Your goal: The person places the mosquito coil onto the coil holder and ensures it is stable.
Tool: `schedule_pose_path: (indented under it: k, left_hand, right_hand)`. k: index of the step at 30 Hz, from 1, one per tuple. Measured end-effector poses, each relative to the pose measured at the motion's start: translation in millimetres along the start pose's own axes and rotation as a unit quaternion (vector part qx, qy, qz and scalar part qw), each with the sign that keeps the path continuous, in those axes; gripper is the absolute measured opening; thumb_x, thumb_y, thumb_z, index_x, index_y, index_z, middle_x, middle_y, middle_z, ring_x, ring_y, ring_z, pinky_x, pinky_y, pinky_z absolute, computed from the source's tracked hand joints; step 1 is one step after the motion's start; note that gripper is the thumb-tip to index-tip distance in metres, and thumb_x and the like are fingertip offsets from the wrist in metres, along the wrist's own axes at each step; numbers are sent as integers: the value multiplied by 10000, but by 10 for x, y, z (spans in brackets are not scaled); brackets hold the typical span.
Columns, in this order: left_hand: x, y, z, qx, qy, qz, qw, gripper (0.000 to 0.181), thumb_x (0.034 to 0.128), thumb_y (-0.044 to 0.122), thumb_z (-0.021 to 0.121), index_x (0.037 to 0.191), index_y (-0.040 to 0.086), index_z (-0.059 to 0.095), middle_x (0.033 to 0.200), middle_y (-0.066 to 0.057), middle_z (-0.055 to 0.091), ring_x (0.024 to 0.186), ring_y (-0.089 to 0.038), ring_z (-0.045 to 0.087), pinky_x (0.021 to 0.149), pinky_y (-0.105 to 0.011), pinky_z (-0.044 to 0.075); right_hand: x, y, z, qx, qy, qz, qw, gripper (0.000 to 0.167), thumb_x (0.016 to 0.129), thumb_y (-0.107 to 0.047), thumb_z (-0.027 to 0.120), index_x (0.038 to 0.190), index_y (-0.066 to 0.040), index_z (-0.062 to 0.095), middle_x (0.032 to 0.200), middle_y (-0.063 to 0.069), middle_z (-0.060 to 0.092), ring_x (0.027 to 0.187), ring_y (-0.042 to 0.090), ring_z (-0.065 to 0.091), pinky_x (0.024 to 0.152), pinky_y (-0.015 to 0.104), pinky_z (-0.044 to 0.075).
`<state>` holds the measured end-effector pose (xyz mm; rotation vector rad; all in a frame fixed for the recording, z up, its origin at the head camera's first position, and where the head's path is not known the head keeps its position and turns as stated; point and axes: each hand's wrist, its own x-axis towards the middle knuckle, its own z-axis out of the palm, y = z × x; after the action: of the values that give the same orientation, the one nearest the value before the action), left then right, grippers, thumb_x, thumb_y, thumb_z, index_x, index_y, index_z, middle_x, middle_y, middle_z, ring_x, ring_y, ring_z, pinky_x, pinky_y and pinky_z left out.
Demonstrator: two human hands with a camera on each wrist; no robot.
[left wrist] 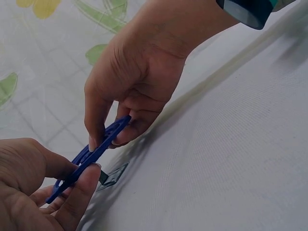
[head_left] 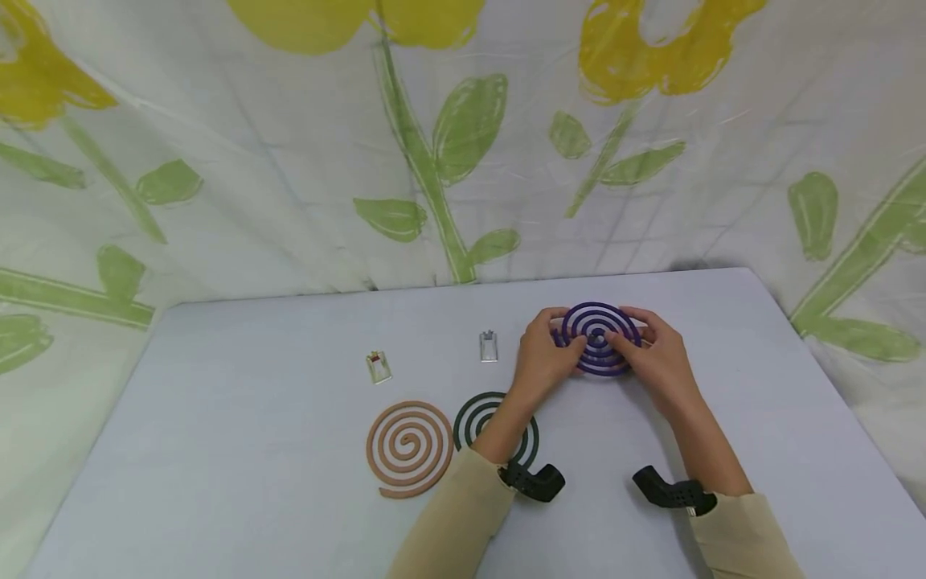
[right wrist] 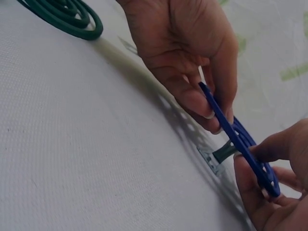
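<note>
A dark blue spiral coil is pinched between both hands near the back right of the table. My left hand grips its left side, thumb on the face, and my right hand grips the right side likewise. The coil looks tilted in the left wrist view. Below it, a small metal stand rests on the table in the right wrist view, its upright piece reaching the coil. Whether the two are joined cannot be told.
A brown coil lies flat at centre, beside a dark green coil partly hidden under the left forearm. Two small metal stands, one left of the hands and one farther left, lie behind the coils. A flowered curtain hangs behind the table.
</note>
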<state>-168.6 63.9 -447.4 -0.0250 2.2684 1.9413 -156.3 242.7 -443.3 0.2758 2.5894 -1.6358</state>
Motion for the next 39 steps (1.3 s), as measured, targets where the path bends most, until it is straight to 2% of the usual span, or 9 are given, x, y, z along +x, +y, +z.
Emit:
schedule_pose_path:
  k: [7, 14, 20, 23, 29, 36, 37, 39]
  left_hand:
    - [3, -4, -1, -35, -45, -15, 10000, 484, 937, 49, 749, 1400, 47, 607, 1189, -206, 717, 610, -176, 719, 513, -267, 611]
    - [-8, 18, -5, -88, -36, -48, 9999, 493, 934, 45, 751, 1405, 44, 604, 1200, -217, 713, 594, -215, 733, 519, -297, 620]
    - [-20, 21, -10, 177, -103, -44, 9998, 485, 951, 99, 750, 1411, 48, 607, 1196, -202, 724, 571, -193, 733, 506, -258, 600]
    - [-24, 27, -21, 319, -126, -6, 9994, 491, 957, 109, 746, 1425, 49, 608, 1205, -205, 735, 579, -213, 748, 505, -238, 589]
    - [-24, 41, -51, 502, -137, 79, 9986, 561, 951, 96, 744, 1481, 39, 570, 1275, -220, 719, 587, -226, 761, 518, -224, 589]
    - [-19, 56, -57, 545, -167, 40, 9984, 553, 941, 81, 753, 1469, 51, 593, 1288, -216, 723, 583, -226, 757, 520, -227, 591]
    - [-21, 62, -62, 548, -177, 45, 9983, 554, 939, 82, 756, 1468, 52, 594, 1287, -214, 724, 586, -228, 758, 522, -229, 592]
    - [-22, 68, -72, 560, -205, 48, 9982, 558, 938, 84, 760, 1469, 53, 592, 1287, -212, 724, 591, -230, 760, 527, -228, 593]
  right_hand:
    - [-9, -13, 0, 102, -24, 34, 9999, 644, 1017, -256, 721, 1578, -69, 466, 1186, 185, 657, 865, -70, 625, 761, 90, 561]
    - [-8, -13, -8, 136, 11, 26, 9999, 638, 1010, -253, 732, 1568, -70, 484, 1236, 233, 657, 861, -73, 630, 759, 94, 561]
    - [-17, -10, -23, -9, 117, -61, 9999, 629, 1007, -254, 733, 1560, -66, 499, 1307, 246, 624, 920, -61, 599, 770, 67, 531]
    - [-20, -19, -27, -228, 166, -149, 9995, 652, 1008, -277, 732, 1568, -55, 484, 1356, 267, 618, 997, 32, 617, 768, 40, 505]
    - [-33, -41, -9, -594, 304, -365, 9971, 646, 1008, -285, 729, 1544, -8, 497, 1413, 297, 617, 1146, 340, 666, 737, 12, 467]
    - [-40, -24, -21, -1011, 415, -530, 9926, 615, 1007, -326, 729, 1504, -13, 549, 1410, 292, 640, 1167, 403, 680, 748, 4, 403]
    - [-39, -23, -23, -1053, 413, -545, 9921, 615, 1007, -332, 728, 1503, -16, 551, 1417, 288, 639, 1188, 410, 678, 775, 26, 420]
    - [-37, -27, -23, -1118, 409, -578, 9912, 615, 1008, -333, 725, 1502, -11, 552, 1427, 292, 632, 1226, 432, 670, 870, 142, 521]
